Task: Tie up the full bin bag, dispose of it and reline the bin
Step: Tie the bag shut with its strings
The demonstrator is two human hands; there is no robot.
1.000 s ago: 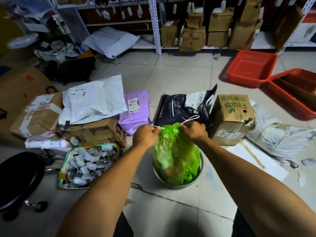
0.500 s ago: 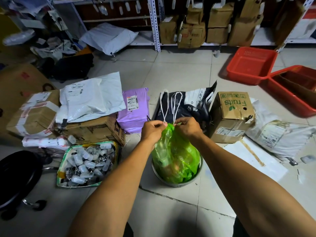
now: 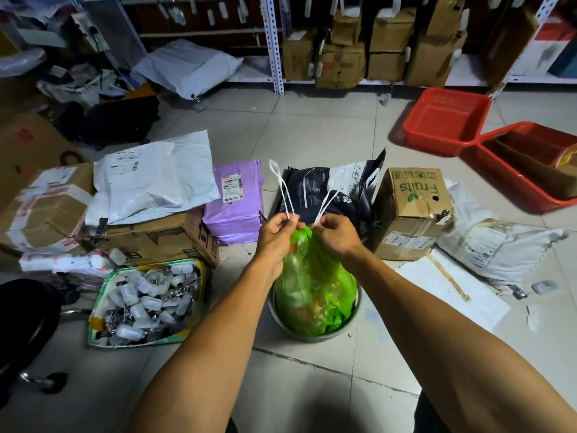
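A full green bin bag (image 3: pixel 315 292) stands in a small round grey bin (image 3: pixel 352 323) on the tiled floor, its mouth gathered tight at the top. Two white drawstring loops (image 3: pixel 282 189) rise from the gathered neck. My left hand (image 3: pixel 276 231) pinches the left loop at the bag's neck. My right hand (image 3: pixel 335 232) pinches the right drawstring loop (image 3: pixel 327 201) just beside it. Both hands sit close together, right above the bag.
Parcels ring the bin: a purple mailer (image 3: pixel 237 201), a black bag (image 3: pixel 331 189), a "Fruits" carton (image 3: pixel 412 210), cardboard boxes (image 3: pixel 150 239). A tray of small bottles (image 3: pixel 146 301) lies left. Red baskets (image 3: pixel 446 120) sit back right. A black stool (image 3: pixel 22 320) is at the far left.
My hands came together from a wide pull apart. The drawstrings, stretched sideways a second ago, now stand up as two loops that have spread apart over the cinched bag neck.
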